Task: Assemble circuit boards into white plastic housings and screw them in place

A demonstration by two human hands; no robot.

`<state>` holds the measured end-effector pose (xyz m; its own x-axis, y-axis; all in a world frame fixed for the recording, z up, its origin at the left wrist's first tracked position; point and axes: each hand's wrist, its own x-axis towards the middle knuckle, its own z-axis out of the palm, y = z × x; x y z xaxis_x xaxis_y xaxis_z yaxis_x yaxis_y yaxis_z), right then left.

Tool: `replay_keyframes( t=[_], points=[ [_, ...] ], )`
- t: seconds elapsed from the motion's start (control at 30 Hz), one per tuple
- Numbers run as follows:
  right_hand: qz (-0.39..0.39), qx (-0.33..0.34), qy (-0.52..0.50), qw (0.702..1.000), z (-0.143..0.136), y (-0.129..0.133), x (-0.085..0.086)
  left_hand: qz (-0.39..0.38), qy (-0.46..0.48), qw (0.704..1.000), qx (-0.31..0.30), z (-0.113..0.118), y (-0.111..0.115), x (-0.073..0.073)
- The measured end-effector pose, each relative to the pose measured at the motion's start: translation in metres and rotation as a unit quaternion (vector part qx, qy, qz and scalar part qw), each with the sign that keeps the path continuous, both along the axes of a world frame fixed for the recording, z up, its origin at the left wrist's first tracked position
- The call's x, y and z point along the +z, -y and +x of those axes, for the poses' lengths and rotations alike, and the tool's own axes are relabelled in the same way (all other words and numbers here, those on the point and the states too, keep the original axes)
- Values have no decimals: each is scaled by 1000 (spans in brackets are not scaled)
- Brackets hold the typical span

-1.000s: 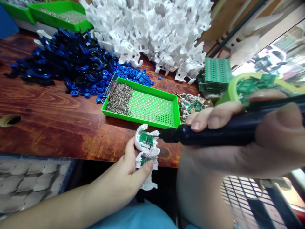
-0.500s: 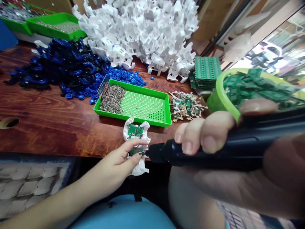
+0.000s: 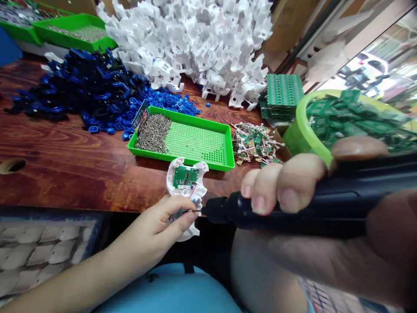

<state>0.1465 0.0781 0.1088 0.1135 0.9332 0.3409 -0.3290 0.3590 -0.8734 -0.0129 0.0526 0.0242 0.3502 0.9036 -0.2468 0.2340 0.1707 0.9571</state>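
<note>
A white plastic shell with green circuit boards and a red wire lies at the table's front edge, its lower part sticking out past it. Over its lower part, my left hand has thumb and forefinger pinched around the tip of a thin metal bit. A tiny screw seems to be at that tip, too small to be sure. My right hand, large and close to the camera, is wrapped around a dark electric screwdriver, which lies level and points left at the pinched fingertips.
Behind the shell is a green tray of screws. Beyond it are blue parts and a tall heap of white shells. On the right are wired boards, stacked green panels and a yellow-green tub of boards.
My left fingertips have closed around the bit and sit slightly further from the lower board. The shell has shifted and turned a little, showing its red wire. The screwdriver has moved slightly right.
</note>
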Motion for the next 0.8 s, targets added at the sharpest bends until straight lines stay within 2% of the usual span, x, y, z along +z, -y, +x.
replay_keyframes(
  t=[0.17,0.27,0.53,0.67,0.8],
  points=[
    [23,16,7,1000,2,1,-4,51,-66,996,11,1,-1,3],
    [37,54,42,997,2,0,-4,65,-96,993,4,3,-1,4],
    [101,82,85,988,6,-3,-10,83,-110,990,11,3,-1,4],
    [87,31,69,993,1,-1,-7,83,-104,991,11,3,1,2],
    [92,32,69,993,-3,-1,-3,95,-102,990,15,5,3,-1]
  ],
)
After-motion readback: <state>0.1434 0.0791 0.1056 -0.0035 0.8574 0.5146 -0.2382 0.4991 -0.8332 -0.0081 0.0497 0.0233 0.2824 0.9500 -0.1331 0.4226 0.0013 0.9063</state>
